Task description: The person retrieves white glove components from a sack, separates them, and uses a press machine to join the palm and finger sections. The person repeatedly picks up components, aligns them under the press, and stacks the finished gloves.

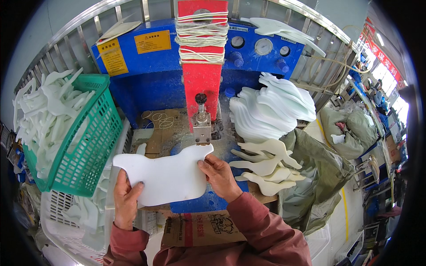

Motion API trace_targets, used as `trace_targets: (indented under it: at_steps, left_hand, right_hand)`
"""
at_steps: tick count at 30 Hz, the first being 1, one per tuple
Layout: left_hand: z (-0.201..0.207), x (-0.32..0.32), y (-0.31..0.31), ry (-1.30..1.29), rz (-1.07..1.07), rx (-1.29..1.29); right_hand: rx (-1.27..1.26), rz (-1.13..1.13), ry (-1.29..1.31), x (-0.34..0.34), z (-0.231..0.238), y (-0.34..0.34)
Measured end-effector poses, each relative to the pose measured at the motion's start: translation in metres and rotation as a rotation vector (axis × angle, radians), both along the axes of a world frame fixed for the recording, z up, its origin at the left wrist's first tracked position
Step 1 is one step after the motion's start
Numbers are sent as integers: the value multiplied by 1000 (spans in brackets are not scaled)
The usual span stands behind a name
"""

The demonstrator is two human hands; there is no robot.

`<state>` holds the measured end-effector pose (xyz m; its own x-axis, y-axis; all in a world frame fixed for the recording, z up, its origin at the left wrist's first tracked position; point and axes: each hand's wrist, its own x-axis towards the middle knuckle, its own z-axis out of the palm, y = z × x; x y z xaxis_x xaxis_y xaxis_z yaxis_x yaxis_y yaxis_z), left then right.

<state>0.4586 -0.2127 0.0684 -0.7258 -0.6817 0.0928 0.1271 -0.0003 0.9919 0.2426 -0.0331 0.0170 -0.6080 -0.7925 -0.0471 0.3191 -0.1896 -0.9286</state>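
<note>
A flat white shaped sheet [166,179], probably foam, is held level between both my hands. My left hand [127,195] pinches its left edge, thumb on top. On the opposite side my right hand [218,176] grips the right edge near the raised corner, its thumb on the upper face. That corner reaches the underside of a metal head [203,128] with a black knob; whether they touch, I cannot tell. The head sits at the foot of a red column [202,84] wound with pale cord. Just right of my right hand lie cream-coloured curved pieces [266,165].
A blue machine body [146,95] with gauges stands behind. White cut sheets [270,108] are stacked at its right. A green basket [95,146] heaped with white offcuts stands left, above a white basket [55,210]. An olive sack [330,170] holds pieces at right.
</note>
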Motion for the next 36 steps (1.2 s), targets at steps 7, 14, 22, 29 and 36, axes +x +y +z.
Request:
trace_targets:
  at_steps: [7,14,22,29,36]
  left_hand:
    - [-3,1,0,24,-3,14]
    - [-7,-5,2,9,-41,49]
    - [-7,-16,7,17,-50,55]
    - [-7,-26,4,-20,-107,78]
    - [-7,-41,8,-13,-169,94]
  right_hand:
    - [-30,10,-18,-1,-6,1]
    - [-40,-45,-45,-1,-6,8]
    - [55,-50,57,-10,5,21]
    - [45,-112,68,-18,2,24]
    - [-1,-164,63,-28,1,33]
